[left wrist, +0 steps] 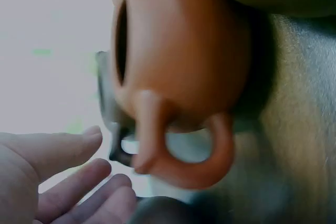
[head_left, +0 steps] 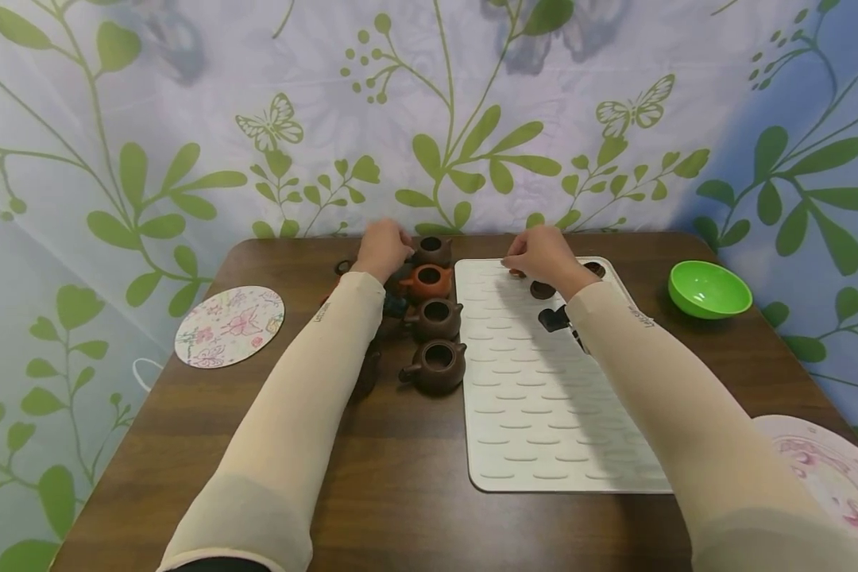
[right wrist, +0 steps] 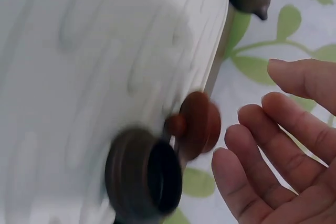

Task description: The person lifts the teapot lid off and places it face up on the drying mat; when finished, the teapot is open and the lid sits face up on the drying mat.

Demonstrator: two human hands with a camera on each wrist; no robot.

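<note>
At the back of the table my left hand (head_left: 384, 248) is beside a dark brown teapot (head_left: 434, 253). Its thumb and fingers are apart in the left wrist view, near the handles of that pot and of an orange teapot (left wrist: 184, 51). Over the far end of a white mat (head_left: 515, 381) hangs my right hand (head_left: 541, 253), fingers loosely bent and holding nothing. An orange teapot lid (right wrist: 194, 124) lies close to those fingers, next to a small dark round hollow piece (right wrist: 142, 177). Two more brown teapots (head_left: 438, 367) stand lidless nearer the front, left of the mat.
More pots are partly hidden under my left forearm. Dark small pieces (head_left: 554, 319) lie on the mat by my right wrist. A green bowl (head_left: 709, 289) stands at right, a pink patterned plate (head_left: 829, 469) at front right, and a round floral mat (head_left: 230, 326) at left.
</note>
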